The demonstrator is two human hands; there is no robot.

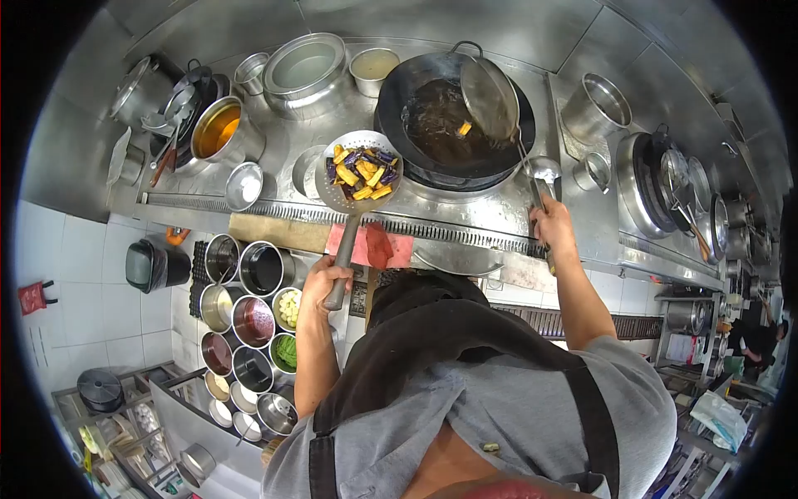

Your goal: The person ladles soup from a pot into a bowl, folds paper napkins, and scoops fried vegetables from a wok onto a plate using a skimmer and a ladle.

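My left hand (322, 281) is closed round the handle of a perforated strainer (326, 193), held level over the stove's front. Fried eggplant pieces (363, 172), purple and golden, lie in its bowl. My right hand (553, 226) is wrapped round the handle of a ladle (544, 169), whose bowl contains something whitish. A round mesh skimmer (489, 98) leans inside the black wok (391, 112), its thin handle running down to the same hand; whether the fingers grip it too I cannot tell. Dark liquid (436, 116) fills the wok's bottom, with one eggplant piece (464, 129) in it.
A pot of orange liquid (220, 129), a large lidded pot (303, 71) and a metal bowl (243, 185) stand left of the wok. Metal containers (596, 104) are to the right. Ingredient pots (253, 320) crowd the lower left. Red cloths (378, 247) lie on the front edge.
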